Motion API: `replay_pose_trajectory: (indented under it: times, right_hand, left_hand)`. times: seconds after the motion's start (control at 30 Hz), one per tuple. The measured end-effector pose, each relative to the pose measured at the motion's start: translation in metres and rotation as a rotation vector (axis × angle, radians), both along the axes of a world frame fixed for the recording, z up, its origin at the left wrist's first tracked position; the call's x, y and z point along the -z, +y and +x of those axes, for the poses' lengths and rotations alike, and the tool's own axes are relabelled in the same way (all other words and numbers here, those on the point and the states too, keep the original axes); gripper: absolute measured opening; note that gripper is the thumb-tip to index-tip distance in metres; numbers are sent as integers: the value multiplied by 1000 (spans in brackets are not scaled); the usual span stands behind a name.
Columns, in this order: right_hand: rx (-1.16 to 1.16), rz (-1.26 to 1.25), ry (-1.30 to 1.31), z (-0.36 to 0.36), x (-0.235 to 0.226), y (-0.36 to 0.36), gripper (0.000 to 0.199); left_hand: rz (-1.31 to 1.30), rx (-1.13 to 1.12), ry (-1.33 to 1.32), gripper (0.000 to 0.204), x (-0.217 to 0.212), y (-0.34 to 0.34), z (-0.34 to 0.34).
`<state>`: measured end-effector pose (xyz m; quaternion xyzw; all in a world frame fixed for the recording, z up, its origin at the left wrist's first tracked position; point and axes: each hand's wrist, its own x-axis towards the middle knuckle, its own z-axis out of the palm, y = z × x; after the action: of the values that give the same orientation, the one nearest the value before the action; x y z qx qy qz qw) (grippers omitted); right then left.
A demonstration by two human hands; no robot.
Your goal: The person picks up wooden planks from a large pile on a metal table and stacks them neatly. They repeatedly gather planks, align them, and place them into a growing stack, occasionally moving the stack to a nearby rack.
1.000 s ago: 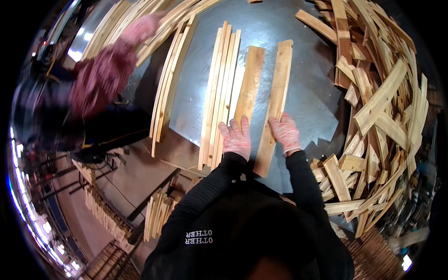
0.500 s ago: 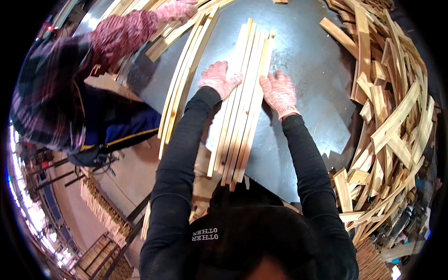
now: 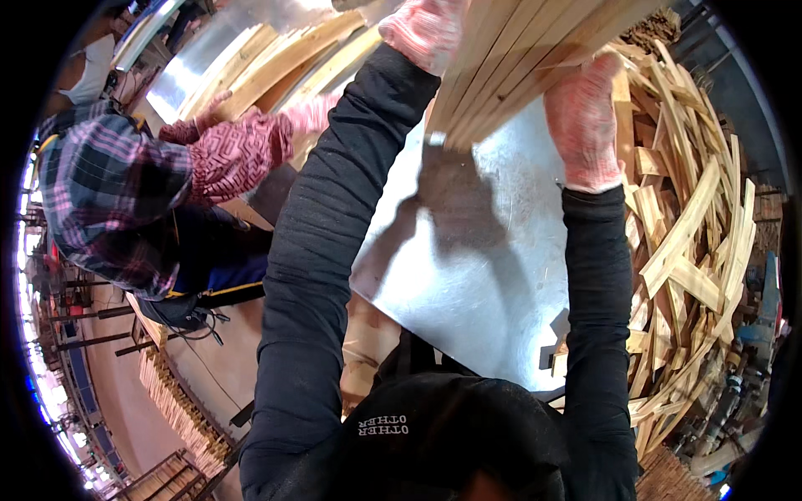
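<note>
A bundle of several pale wooden strips (image 3: pixel 510 63) is raised above the grey metal table, its near ends pressed evenly together and its far part running out of the top of the picture. My left hand (image 3: pixel 424 32), in a pink-and-white knit glove, grips the bundle's left side. On the right side my right hand (image 3: pixel 583 125), gloved the same way, is closed against the strips, its fingertips partly hidden by them. Below the bundle, the metal tabletop (image 3: pixel 468 284) carries a dark shadow of the strips and my arms.
At my left stands a co-worker in a plaid jacket (image 3: pixel 109 184), whose gloved hand (image 3: pixel 309 114) is near more boards (image 3: pixel 267 71). A large heap of loose wood offcuts (image 3: pixel 681 242) lines the table's right side. The table's near edge slants down to the right.
Both my hands have lifted the strips off the tabletop and carried them up and away from me, toward the right. The co-worker's arm has come nearer and lower in view.
</note>
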<state>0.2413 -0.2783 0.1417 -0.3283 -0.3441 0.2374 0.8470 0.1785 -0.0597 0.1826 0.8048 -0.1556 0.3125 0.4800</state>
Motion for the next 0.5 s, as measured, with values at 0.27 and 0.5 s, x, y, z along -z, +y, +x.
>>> replay_pose_trajectory:
  times: [0.27,0.5]
  right_hand:
    - [168,-553,258,-141,95,-16,103]
    - [48,-722,424,-254,187,-10,108]
  left_hand:
    - [-480,56,735,85,159,-48,-112]
    - [172,-391,1267,73,213,-55,-211]
